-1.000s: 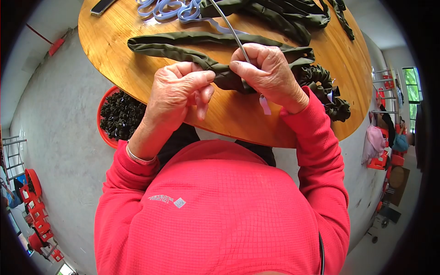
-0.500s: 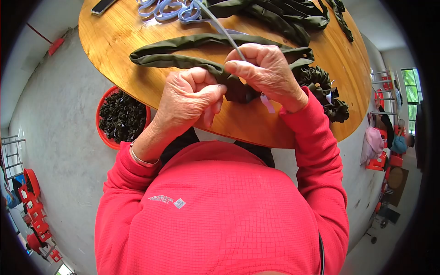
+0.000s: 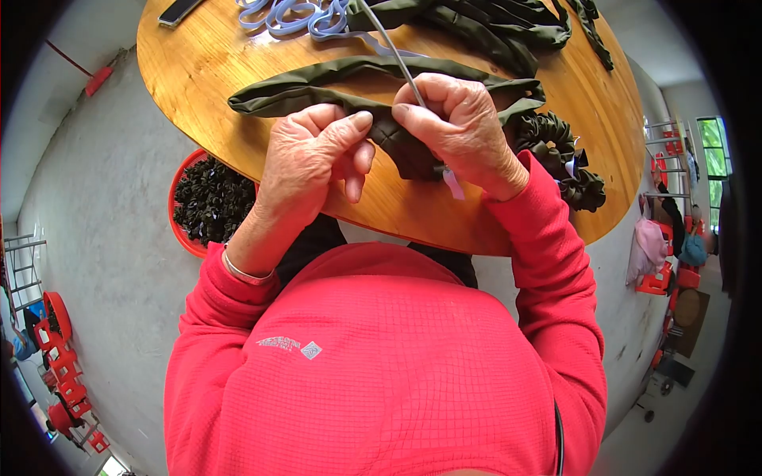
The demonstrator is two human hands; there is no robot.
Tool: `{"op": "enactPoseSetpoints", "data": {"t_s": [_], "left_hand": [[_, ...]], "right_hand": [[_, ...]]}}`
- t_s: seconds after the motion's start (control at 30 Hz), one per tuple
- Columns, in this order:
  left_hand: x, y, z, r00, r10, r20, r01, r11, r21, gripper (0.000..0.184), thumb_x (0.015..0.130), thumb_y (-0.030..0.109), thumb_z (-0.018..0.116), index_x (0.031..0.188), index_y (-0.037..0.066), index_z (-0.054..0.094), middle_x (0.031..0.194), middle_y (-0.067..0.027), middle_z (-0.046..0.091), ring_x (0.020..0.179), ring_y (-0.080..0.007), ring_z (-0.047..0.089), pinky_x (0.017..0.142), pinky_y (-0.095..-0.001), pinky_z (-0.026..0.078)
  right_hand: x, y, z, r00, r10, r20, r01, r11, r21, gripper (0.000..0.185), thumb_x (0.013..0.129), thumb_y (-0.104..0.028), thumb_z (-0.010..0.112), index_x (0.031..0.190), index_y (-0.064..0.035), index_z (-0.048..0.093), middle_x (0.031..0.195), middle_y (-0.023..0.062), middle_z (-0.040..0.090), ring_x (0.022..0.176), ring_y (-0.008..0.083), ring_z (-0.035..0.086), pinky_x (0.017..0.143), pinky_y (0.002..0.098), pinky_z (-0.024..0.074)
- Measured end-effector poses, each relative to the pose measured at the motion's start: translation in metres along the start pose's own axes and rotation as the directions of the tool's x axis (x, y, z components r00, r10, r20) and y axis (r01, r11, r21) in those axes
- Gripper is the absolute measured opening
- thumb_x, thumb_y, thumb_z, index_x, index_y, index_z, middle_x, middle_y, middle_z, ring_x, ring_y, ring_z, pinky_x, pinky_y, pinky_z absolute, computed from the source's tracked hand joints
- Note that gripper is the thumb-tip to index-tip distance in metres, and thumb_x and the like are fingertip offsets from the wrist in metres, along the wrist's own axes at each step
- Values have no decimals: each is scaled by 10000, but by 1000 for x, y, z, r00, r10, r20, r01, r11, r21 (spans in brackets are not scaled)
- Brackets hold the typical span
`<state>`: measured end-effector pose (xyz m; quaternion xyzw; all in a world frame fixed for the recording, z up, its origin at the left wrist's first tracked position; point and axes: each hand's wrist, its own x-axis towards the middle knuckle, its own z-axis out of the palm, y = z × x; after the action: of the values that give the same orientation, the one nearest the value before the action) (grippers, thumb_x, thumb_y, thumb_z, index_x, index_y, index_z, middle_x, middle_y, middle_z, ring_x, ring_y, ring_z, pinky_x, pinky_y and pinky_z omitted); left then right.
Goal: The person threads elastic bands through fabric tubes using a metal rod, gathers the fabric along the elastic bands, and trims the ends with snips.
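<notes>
Ribbon, short and pale, dangles beneath the right hand, whose grip is closed around a thin metal rod; a jerk of the rod could snag it. The left hand seems to pinch the edge of a dark green cloth loop, which stretches over the bench beyond both hands. A slack pinch there might let the fabric slide and bunch, and a skewed rod could poke it. Gathered scrunchies sit beside the right sleeve, where a swinging forearm could knock them. Farther off, blue elastic lies near the loop's back strand, so dragging might tangle both.
</notes>
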<state>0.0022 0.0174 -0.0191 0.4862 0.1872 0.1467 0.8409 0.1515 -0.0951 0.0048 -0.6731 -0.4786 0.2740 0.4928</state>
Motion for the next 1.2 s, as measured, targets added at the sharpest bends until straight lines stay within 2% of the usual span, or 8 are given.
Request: {"op": "enactPoseSetpoints", "data": {"t_s": [0.4,0.6,0.7,0.8,0.93,0.97,1.1,1.2], "left_hand": [[0,-3,1,998,57,18,-56,997,-47,189,897,167,566,842,-12,591,625,-71,597,436,-108,533,404,-202,413],[-4,7,15,991,-11,134,-51,894,445,207,843,177,654,756,-3,603,606,-25,582,462,-62,535,405,-195,390],[1,-3,9,988,22,150,-75,932,354,202,849,161,644,741,-6,612,616,-34,601,453,-64,538,402,-194,390],[3,0,5,992,47,118,-73,971,226,186,858,144,629,753,-10,624,646,-51,627,449,-73,545,403,-195,397],[2,0,5,988,122,95,-136,976,171,196,871,140,606,762,-20,631,684,-66,645,462,-79,550,436,-186,419],[2,0,5,987,131,98,-148,972,183,196,873,139,602,762,-20,631,689,-67,646,464,-78,551,437,-186,421],[0,0,6,986,136,100,-155,962,224,198,881,136,587,768,-20,631,706,-70,648,471,-77,552,437,-185,426],[-2,3,6,992,105,73,-119,967,227,191,884,134,580,784,-20,628,711,-69,649,470,-75,552,427,-186,427]], "right_hand": [[3,5,-4,987,101,127,-124,974,190,121,862,-138,586,809,-32,608,535,-65,470,435,-8,385,397,161,289],[2,-4,-9,978,195,69,-207,918,337,133,850,-168,593,806,-46,622,552,-66,474,438,-1,389,399,158,307],[2,-2,-8,980,193,54,-200,919,340,136,865,-175,602,838,-43,622,531,-71,444,429,-5,357,398,155,271],[3,-3,-14,999,-9,-40,14,993,115,160,805,-173,681,775,-20,643,577,-49,508,474,7,420,427,176,336],[-4,-14,-21,998,-45,44,46,999,-12,153,778,-126,714,752,4,637,584,-47,517,540,2,446,476,173,360],[-6,-15,-17,998,21,65,-28,992,120,103,781,-69,688,736,6,632,575,-46,513,560,-2,452,485,171,365],[-3,-10,-19,989,39,141,-49,996,71,82,794,-12,613,721,22,624,585,-30,536,555,1,457,484,177,369],[-3,-16,-16,988,39,147,-71,973,219,120,799,-46,618,695,15,613,575,-45,515,536,7,437,467,191,352]]}}
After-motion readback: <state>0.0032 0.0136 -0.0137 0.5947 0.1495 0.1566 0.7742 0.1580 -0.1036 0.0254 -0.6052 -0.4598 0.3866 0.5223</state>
